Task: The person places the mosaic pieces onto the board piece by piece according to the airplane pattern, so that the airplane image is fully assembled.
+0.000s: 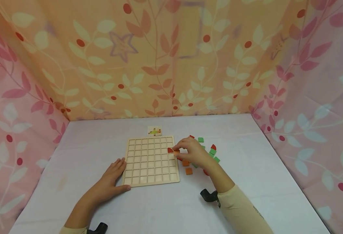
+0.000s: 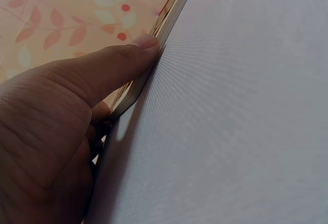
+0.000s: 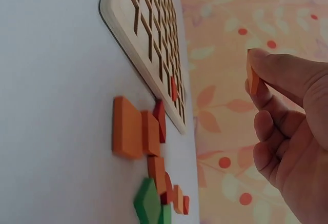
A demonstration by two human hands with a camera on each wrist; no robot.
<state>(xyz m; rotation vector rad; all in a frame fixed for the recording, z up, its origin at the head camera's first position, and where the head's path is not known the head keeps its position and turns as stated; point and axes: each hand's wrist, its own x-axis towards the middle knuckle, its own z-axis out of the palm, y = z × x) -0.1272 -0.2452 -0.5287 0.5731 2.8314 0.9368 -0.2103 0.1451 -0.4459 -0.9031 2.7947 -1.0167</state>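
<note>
A square wooden grid board lies on the white table. My left hand rests against its left side, fingers along the edge and thumb at the near corner; the thumb touches the rim in the left wrist view. Thumb and fingers of my right hand pinch an orange square tile, raised above the board's right edge. One red tile with a curved side sits in a cell of the right-hand column. The right wrist view shows the orange tile apart from the loose pieces.
Loose orange tiles, green tiles and red curved tiles lie scattered right of the board, partly hidden by my right hand. Behind the board is a small pattern card. Patterned curtains enclose the table's back and sides.
</note>
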